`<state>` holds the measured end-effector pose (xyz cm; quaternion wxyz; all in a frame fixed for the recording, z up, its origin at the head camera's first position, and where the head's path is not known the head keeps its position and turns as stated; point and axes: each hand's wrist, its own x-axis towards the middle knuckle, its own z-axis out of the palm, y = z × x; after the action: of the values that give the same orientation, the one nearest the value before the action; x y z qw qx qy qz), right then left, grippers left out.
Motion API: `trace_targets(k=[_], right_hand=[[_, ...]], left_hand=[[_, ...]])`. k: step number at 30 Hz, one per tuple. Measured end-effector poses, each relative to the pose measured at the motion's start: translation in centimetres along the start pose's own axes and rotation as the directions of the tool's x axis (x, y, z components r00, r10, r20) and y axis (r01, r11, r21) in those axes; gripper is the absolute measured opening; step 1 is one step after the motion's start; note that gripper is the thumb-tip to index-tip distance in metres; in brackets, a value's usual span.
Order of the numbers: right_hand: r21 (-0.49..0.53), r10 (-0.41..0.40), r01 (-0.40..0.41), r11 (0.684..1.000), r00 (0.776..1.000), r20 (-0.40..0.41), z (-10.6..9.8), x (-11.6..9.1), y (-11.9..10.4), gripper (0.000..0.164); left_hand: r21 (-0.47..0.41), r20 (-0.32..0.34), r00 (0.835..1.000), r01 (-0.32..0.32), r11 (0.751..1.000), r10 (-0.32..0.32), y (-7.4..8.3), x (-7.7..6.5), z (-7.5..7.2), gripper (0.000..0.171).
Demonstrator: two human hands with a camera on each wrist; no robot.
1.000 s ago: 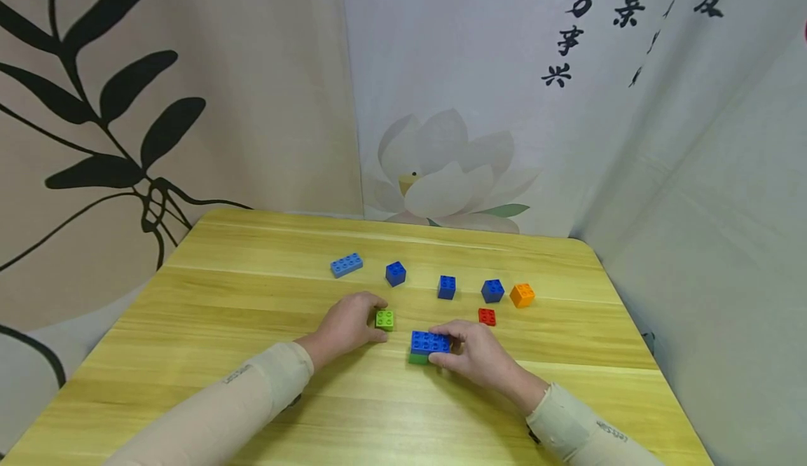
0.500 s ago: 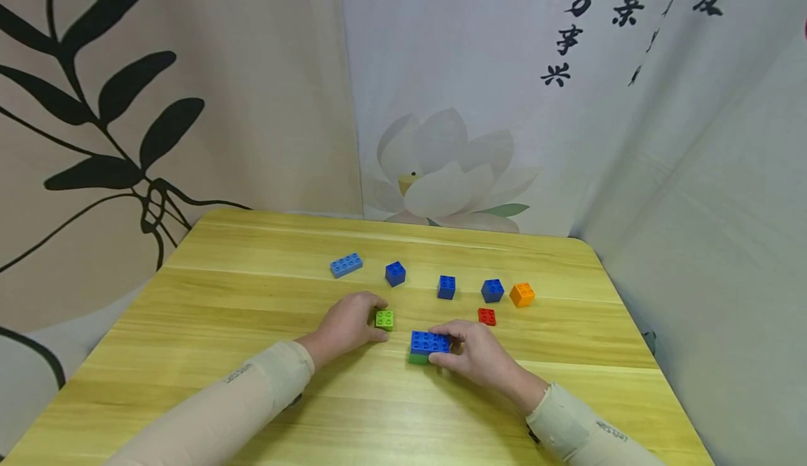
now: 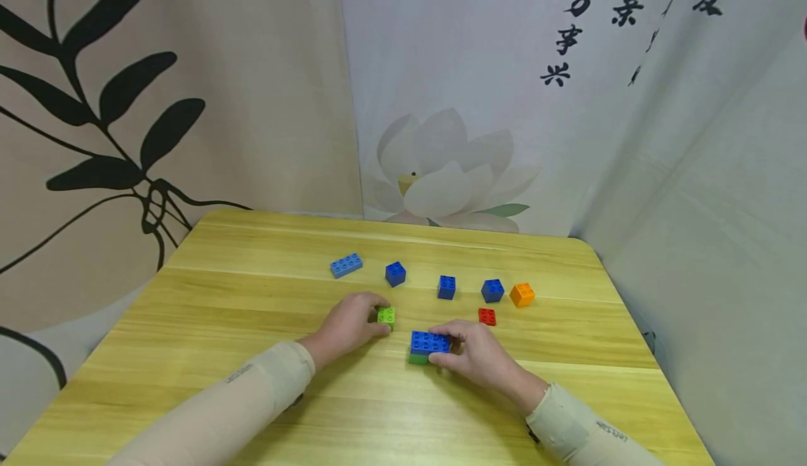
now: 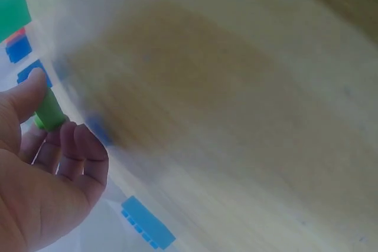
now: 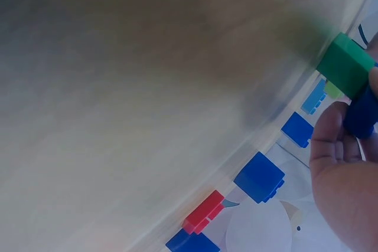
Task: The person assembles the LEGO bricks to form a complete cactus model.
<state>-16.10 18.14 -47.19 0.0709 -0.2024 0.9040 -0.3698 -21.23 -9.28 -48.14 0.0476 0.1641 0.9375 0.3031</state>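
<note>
My left hand [image 3: 345, 326] pinches a small lime green toy brick [image 3: 387, 317] between thumb and fingers; the left wrist view shows the brick [image 4: 51, 112] held there. To its right, my right hand [image 3: 482, 355] grips the right end of a blue brick [image 3: 430, 341] stacked on a green brick [image 3: 418, 359]. From the right wrist, the green brick [image 5: 347, 66] sticks out past the fingers, and part of the blue one is covered by them. A flat red brick [image 3: 487, 317] lies beyond the right hand.
Across the wooden table [image 3: 252, 263] behind the hands stand a light blue long brick [image 3: 347, 265], three small blue bricks, among them the middle blue brick [image 3: 446, 287], and an orange brick [image 3: 522, 295]. A printed curtain [image 3: 284, 101] hangs behind the table's far edge.
The left thumb has closed in on the lime green brick, which has shifted slightly right and away. My right hand and the stacked bricks have stayed put.
</note>
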Motion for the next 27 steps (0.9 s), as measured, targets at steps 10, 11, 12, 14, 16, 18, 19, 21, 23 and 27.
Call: trace_targets(k=[10,11,12,14,16,18,19,21,23,27], right_hand=[[0.005,-0.002,0.002,1.000,1.000,0.000,0.02,-0.07,-0.16,0.038],[0.005,-0.004,0.004,1.000,1.000,0.000,0.02,-0.09,-0.18,0.038],[0.005,-0.004,0.004,1.000,1.000,0.000,0.04,-0.09,-0.17,0.038],[0.002,-0.006,0.006,1.000,1.000,0.000,0.06,-0.09,-0.13,0.039],[-0.001,-0.008,0.008,1.000,1.000,-0.001,0.08,-0.08,-0.06,0.039],[-0.004,-0.011,0.011,1.000,1.000,0.000,0.11,-0.06,0.03,0.039],[-0.006,-0.012,0.012,1.000,1.000,0.000,0.12,-0.06,0.06,0.039],[-0.008,-0.014,0.014,1.000,1.000,0.000,0.13,-0.06,0.07,0.039],[-0.008,-0.014,0.014,1.000,1.000,0.001,0.12,-0.04,0.06,0.040],[-0.003,-0.012,0.012,1.000,1.000,0.004,0.07,-0.05,0.00,0.040]], left_hand=[[-0.043,0.008,1.000,0.014,0.999,-0.013,0.31,-0.08,-0.44,0.043],[-0.045,0.009,1.000,0.014,0.999,-0.014,0.34,-0.12,-0.47,0.043],[-0.046,0.011,1.000,0.014,0.999,-0.014,0.36,-0.15,-0.49,0.043],[-0.050,0.014,1.000,0.013,0.999,-0.012,0.39,-0.19,-0.51,0.043],[-0.051,0.016,1.000,0.011,0.999,-0.010,0.43,-0.23,-0.54,0.043],[-0.052,0.015,1.000,0.004,0.999,-0.003,0.47,-0.27,-0.56,0.043],[-0.052,0.014,1.000,0.002,0.999,-0.001,0.49,-0.28,-0.57,0.043],[-0.055,0.015,1.000,0.000,0.998,0.001,0.55,-0.34,-0.59,0.043],[-0.057,0.015,1.000,-0.004,0.998,0.005,0.61,-0.39,-0.63,0.042],[-0.056,0.013,1.000,-0.010,0.998,0.011,0.78,-0.51,-0.69,0.042]])
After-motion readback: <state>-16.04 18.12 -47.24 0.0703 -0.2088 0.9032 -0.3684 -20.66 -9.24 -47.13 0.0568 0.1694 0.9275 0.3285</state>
